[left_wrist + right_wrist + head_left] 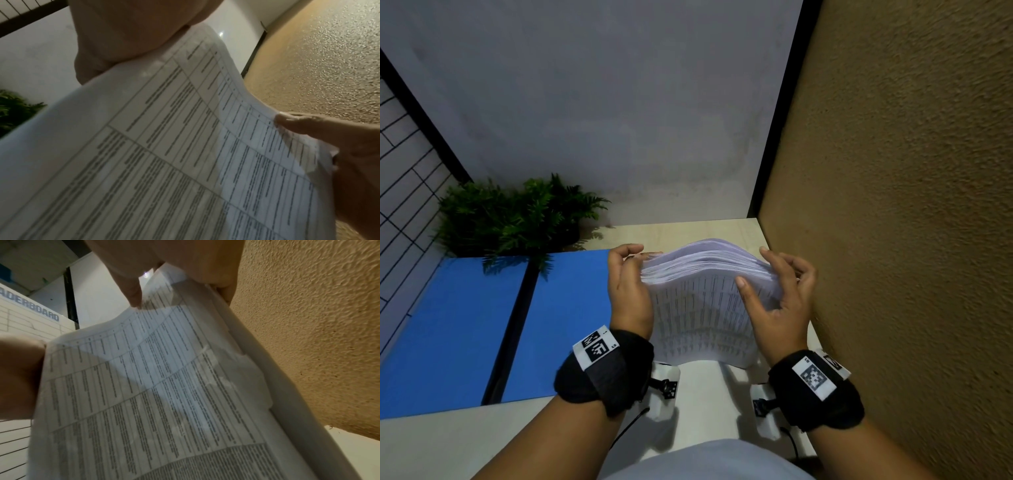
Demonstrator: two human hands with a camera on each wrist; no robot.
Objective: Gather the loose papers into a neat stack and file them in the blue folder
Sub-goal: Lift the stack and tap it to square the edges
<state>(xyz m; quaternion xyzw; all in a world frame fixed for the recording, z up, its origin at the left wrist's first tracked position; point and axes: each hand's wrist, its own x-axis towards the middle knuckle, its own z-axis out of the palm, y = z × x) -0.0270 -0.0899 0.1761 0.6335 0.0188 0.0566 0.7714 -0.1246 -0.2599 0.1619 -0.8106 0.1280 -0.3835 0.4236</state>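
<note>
A thick stack of printed papers [705, 301] stands on its lower edge on the pale desk [688, 404], bowed and slightly fanned at the top. My left hand [628, 284] grips its left edge, fingers curled behind it. My right hand [779, 291] holds the right edge, thumb pressed on the printed front sheet and fingers curled behind. The printed tables fill the left wrist view [185, 154] and the right wrist view [154, 394]. The blue folder [482, 325] lies open and flat on the desk to the left of the stack, its dark spine [513, 325] running down the middle.
A green potted plant [517, 216] stands at the back left, behind the folder. A textured tan wall [893, 205] runs close along the desk's right side. A grey wall [602, 102] closes the back. A white lined board [26, 321] hangs at the left.
</note>
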